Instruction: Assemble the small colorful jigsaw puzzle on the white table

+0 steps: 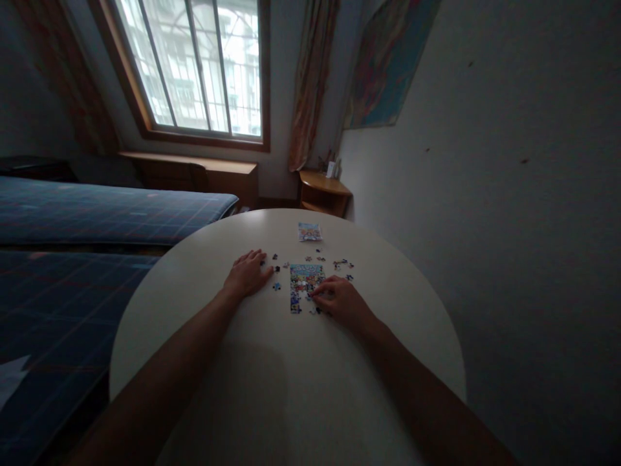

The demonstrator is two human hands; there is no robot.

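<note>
White tabletop [398,278] bears flat left hand [246,274]; half-curled right hand [345,301] touches puzzle [305,275].

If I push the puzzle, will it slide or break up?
The puzzle would probably slide easily, since the table looks smooth. It may break up, because it's made of small pieces and has a gap on its near side. It looks flat, so it likely won't tip.

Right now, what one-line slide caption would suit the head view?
Right hand at a partly assembled jigsaw, left hand beside loose pieces, on a round table.
</note>
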